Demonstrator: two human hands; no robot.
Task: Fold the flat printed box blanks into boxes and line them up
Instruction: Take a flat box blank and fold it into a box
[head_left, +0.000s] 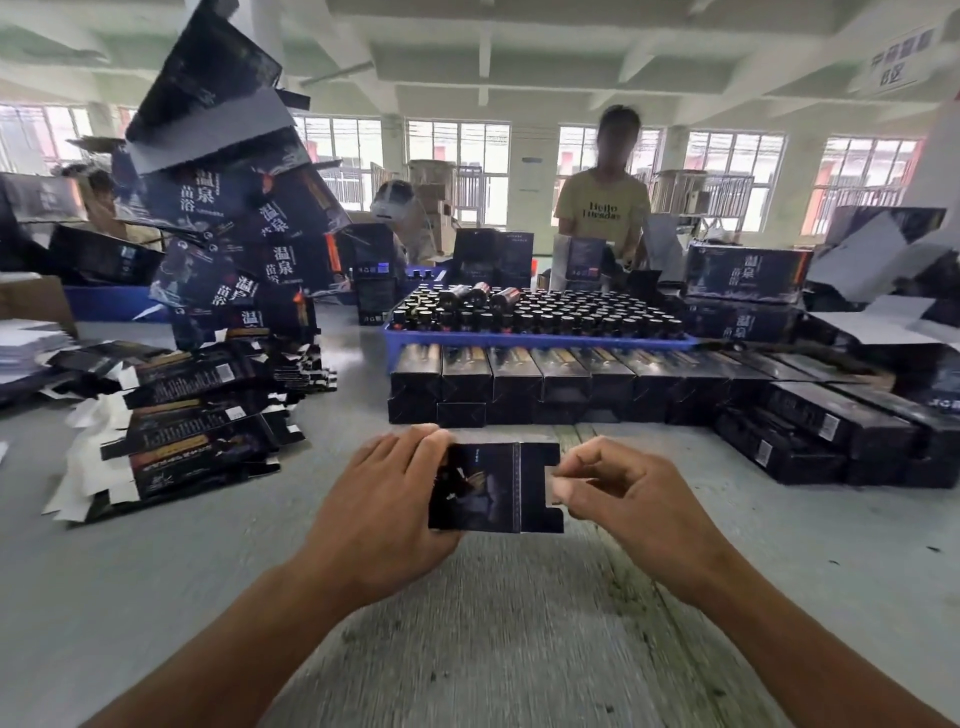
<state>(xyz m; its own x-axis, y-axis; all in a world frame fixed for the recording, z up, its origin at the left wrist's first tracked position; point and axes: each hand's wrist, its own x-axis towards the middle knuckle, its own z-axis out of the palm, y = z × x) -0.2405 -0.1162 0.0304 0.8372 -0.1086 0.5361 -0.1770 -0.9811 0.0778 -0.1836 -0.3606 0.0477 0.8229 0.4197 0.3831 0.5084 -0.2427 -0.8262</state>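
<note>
We hold one dark printed box (491, 488) above the grey tabletop (493, 623), between our two hands. Our left hand (387, 509) wraps its left end, fingers (415, 441) curled over the top edge and the thumb underneath. Our right hand (623, 493) pinches the flap (543, 488) at the box's right end, thumb and forefinger closed on its notched edge. The flap sticks out in line with the box body.

Just beyond our fingers, folded boxes (545, 382) stand in a row, end faces toward us, with a second layer under them. The row runs on to the right of our right hand, where more boxes (831, 436) lie lengthwise in a low stack.

Behind that row sits a blue tray (519, 343) packed with dark-capped bottles (545, 312); a few bottles lie on their sides on top.

To the left of our left hand, flat blanks (187, 415) lie in a loose, fanned pile, white undersides showing at the edges. Farther left and beyond it rises a leaning tower of larger boxes (234, 218) with white characters.

Across the tabletop, past the tray, a person in a yellow shirt (605, 208) stands facing us, holding a box. More large boxes (748, 275) are stacked to the right, well apart from our fingers.
</note>
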